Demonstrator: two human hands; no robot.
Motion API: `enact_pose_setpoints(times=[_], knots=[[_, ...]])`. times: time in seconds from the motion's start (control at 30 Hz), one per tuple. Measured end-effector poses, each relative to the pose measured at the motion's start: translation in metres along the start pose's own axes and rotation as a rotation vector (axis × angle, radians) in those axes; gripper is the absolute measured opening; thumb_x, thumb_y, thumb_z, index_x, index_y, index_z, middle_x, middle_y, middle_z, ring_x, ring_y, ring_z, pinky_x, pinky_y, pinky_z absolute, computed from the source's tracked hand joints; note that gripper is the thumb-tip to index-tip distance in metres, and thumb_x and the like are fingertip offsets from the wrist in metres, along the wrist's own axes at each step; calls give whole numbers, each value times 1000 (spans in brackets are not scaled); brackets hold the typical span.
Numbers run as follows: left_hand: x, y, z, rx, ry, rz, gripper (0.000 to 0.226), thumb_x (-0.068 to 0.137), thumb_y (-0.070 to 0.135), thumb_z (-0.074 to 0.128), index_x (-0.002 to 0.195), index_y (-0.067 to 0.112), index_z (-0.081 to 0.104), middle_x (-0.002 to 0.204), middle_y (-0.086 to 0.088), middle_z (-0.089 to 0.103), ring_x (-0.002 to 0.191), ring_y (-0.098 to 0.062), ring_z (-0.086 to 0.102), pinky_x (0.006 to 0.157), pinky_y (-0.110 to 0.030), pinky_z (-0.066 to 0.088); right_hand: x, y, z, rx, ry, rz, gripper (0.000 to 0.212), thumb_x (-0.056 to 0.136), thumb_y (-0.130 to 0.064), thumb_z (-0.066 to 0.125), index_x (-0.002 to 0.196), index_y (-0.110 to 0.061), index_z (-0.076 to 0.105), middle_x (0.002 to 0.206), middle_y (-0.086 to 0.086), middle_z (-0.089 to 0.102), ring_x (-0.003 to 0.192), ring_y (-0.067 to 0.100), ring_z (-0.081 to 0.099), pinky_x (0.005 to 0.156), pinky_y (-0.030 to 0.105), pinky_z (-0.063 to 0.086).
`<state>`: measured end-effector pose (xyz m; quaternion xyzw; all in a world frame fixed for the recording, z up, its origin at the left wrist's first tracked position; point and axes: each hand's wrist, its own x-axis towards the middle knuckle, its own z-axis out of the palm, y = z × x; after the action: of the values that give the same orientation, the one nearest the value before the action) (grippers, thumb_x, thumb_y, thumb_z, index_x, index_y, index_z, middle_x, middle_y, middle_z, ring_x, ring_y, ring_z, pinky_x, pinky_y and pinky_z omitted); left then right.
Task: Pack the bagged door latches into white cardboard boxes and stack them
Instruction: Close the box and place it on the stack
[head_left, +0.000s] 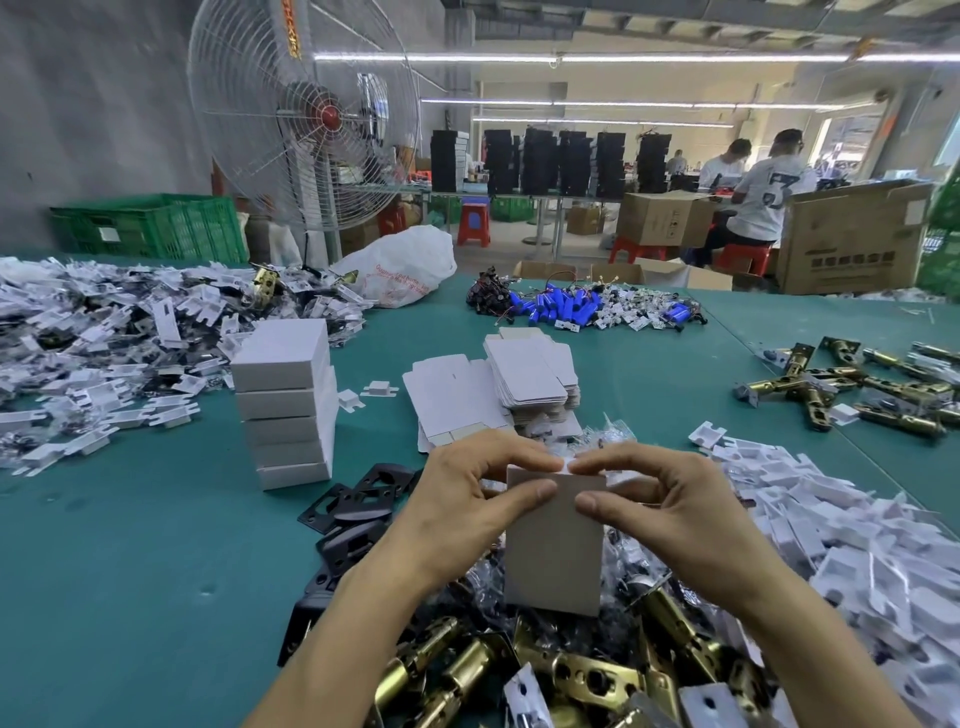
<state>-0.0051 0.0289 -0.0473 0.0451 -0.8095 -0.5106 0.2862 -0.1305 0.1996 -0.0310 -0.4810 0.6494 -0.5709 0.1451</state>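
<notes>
I hold a white cardboard box (555, 551) upright over the table's near edge. My left hand (467, 509) grips its upper left side, thumb on the front face. My right hand (660, 504) grips the upper right side, and the fingertips of both hands pinch the top flap. A stack of several closed white boxes (285, 405) stands to the left. Flat unfolded boxes (530, 379) lie in piles behind my hands. Brass door latches (519, 670) in clear bags lie below the box.
Black strike plates (358, 504) lie left of my hands. White card inserts (831, 530) are heaped on the right, more with bagged parts (104, 332) at far left. Loose brass latches (852, 384) lie at right, blue batteries (571, 306) at the back. A fan (306, 119) stands behind.
</notes>
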Motion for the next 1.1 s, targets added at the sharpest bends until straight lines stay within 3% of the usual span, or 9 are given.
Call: enact_pose_setpoints(times=[0.17,0.3,0.43,0.53,0.63,0.73,0.8,0.93,1.1], knots=[[0,3,0,0,-37,-51,21,82,25,81,99,36,75,105,12,73,101,-11,68,81,-38,61,0,-1,1,56,22,30,24,67,-29,77,91,-29,78,97,-3,77,81,19,75,73,25,59],[0,3,-1,30,-25,-23,18,83,22,81,95,36,76,102,5,74,102,-19,69,82,-49,59,-2,-1,2,22,-79,76,22,78,-23,78,97,-32,70,103,-5,74,81,17,75,65,24,57],[-1,3,-2,2,55,-37,18,83,18,82,88,35,77,97,5,76,95,-23,70,79,-49,59,-2,3,5,-29,-101,117,51,84,-12,77,119,-42,56,102,-4,72,83,23,75,69,35,61],[2,8,-6,-88,217,-61,16,83,20,80,91,33,76,91,4,75,84,-29,71,70,-43,63,-2,2,4,-43,-44,127,59,81,-23,79,125,-51,51,100,1,69,79,20,74,66,29,57],[5,14,-15,-222,317,-80,24,84,24,77,100,40,71,98,0,71,87,-21,72,67,-35,62,0,-2,9,-37,-5,113,40,79,-46,67,117,-48,58,104,2,69,77,17,72,60,26,55],[7,22,-18,-292,195,-213,31,88,33,73,114,47,66,107,-8,59,93,-29,68,80,-46,61,2,-7,15,-32,113,111,37,80,-59,53,114,-43,59,105,-3,65,79,7,66,61,23,53],[7,31,-15,-322,111,-309,30,94,27,62,118,46,63,102,-7,54,87,-24,64,76,-47,62,2,-11,18,-39,174,120,38,79,-66,46,114,-51,53,106,-9,63,81,3,64,66,23,53],[4,50,-4,-330,39,-447,14,99,34,51,107,44,57,101,-3,54,78,-19,60,47,-36,56,2,-22,29,50,243,128,32,78,-67,47,110,-59,46,105,-10,58,75,-4,62,58,14,49],[0,52,10,-276,122,-314,8,97,49,54,94,41,54,93,-1,54,77,-19,57,53,-39,55,3,-30,31,364,251,260,36,73,-59,58,105,-43,63,76,-14,68,66,5,63,56,27,52]])
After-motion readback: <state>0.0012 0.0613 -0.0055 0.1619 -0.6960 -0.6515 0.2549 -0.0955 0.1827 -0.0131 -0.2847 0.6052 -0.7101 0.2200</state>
